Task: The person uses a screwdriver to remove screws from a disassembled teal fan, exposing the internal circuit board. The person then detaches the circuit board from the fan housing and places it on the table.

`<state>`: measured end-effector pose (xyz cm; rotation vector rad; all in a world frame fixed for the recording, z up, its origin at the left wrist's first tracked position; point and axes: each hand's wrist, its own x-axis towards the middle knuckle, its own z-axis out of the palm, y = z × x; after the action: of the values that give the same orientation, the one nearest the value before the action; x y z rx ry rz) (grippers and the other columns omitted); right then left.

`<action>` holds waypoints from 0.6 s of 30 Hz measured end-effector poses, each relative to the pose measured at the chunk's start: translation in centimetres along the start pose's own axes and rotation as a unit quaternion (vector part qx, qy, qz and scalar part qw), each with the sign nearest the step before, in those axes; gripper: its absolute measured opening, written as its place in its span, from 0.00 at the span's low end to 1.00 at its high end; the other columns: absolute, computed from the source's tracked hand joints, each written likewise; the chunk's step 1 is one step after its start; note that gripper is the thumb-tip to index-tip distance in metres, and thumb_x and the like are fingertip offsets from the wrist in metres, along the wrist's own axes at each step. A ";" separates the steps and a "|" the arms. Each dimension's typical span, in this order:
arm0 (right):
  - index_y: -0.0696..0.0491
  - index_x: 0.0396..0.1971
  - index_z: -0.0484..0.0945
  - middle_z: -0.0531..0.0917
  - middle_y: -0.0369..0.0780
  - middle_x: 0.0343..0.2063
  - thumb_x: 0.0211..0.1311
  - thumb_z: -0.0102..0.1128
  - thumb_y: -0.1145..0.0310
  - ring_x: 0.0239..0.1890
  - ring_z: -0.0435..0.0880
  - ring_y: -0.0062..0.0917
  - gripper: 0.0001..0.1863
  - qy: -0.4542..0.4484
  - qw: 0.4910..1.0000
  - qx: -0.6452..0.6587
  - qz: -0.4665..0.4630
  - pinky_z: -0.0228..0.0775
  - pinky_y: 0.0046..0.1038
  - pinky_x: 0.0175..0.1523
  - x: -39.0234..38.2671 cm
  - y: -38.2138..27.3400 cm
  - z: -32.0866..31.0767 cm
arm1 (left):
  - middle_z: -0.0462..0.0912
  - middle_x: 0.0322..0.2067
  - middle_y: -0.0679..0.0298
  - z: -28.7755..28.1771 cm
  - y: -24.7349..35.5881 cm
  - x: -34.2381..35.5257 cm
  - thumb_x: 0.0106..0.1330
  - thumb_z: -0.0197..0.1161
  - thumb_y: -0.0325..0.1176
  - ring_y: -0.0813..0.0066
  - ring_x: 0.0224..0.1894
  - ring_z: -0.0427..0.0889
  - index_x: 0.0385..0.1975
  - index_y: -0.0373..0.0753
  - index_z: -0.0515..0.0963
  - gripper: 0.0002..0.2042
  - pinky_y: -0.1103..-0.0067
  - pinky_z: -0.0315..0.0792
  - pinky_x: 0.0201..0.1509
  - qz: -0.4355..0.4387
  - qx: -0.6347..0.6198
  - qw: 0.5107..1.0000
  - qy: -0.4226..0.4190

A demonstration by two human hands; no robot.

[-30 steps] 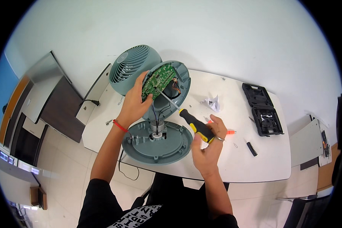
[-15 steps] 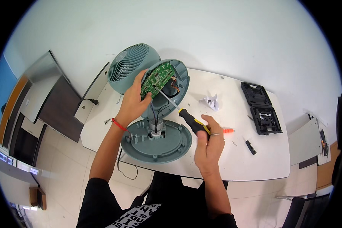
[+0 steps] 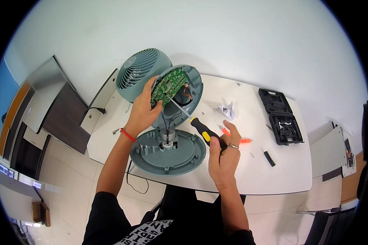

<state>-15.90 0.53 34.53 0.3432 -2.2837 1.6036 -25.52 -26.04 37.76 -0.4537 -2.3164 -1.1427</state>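
Against a plain, pale wall (image 3: 225, 36) stands a white-topped table (image 3: 270, 179) with rounded corners and a thin dark edge, on a floor of glossy cream tiles (image 3: 77, 179). To its left is a dark brown wooden cabinet panel (image 3: 67, 120). Toward the table's right end lie an open black plastic tool case (image 3: 288, 139) and a short black bit holder (image 3: 269, 158); nearer the middle is a crumpled piece of white paper (image 3: 228, 110).

On the table's left half, a grey-green oval plastic base (image 3: 171, 160) lies flat, joined by dark wires to a rounded grey-green housing (image 3: 196, 92) tilted up behind it. Beside that rests a round, grey-green fan head (image 3: 141, 69) with a spiral grille. Set at a slant in the housing, the green rectangular circuit board (image 3: 171, 83) is dotted with small pale solder points.

The left hand (image 3: 144, 111) grips the board's left edge, thumb on its face. The right hand (image 3: 225, 161) is wrapped around a black-and-yellow-handled screwdriver (image 3: 202, 127), forefinger extended; its metal shaft reaches the board's lower part.
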 end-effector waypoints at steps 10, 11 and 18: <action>0.57 0.67 0.67 0.75 0.45 0.39 0.65 0.65 0.75 0.41 0.76 0.31 0.31 0.084 0.991 -0.004 -0.101 0.72 0.33 0.52 0.3 -0.1 0.4 | 0.79 0.57 0.42 -0.3 0.0 0.1 0.65 0.61 0.21 0.43 0.57 0.81 0.73 0.37 0.57 0.35 0.65 0.74 0.61 -0.005 0.002 1.000 -0.010; 0.57 0.66 0.67 0.76 0.45 0.39 0.65 0.65 0.75 0.41 0.76 0.31 0.31 0.077 0.994 0.019 -0.074 0.72 0.34 0.52 0.2 -0.2 0.5 | 0.78 0.58 0.42 -0.2 0.1 0.1 0.65 0.61 0.21 0.43 0.57 0.81 0.73 0.37 0.57 0.36 0.65 0.74 0.61 -0.003 -0.001 1.000 -0.011; 0.59 0.68 0.64 0.76 0.44 0.37 0.64 0.62 0.78 0.43 0.74 0.30 0.32 0.074 0.990 -0.002 -0.118 0.69 0.32 0.54 0.0 0.9 0.7 | 0.78 0.58 0.42 -0.3 0.0 -0.1 0.64 0.61 0.22 0.42 0.58 0.80 0.73 0.37 0.57 0.35 0.64 0.72 0.62 0.004 0.006 1.000 -0.007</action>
<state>-16.34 0.18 33.57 0.4571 -2.0512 1.4548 -25.35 -26.24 37.89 -0.4665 -2.3303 -1.1251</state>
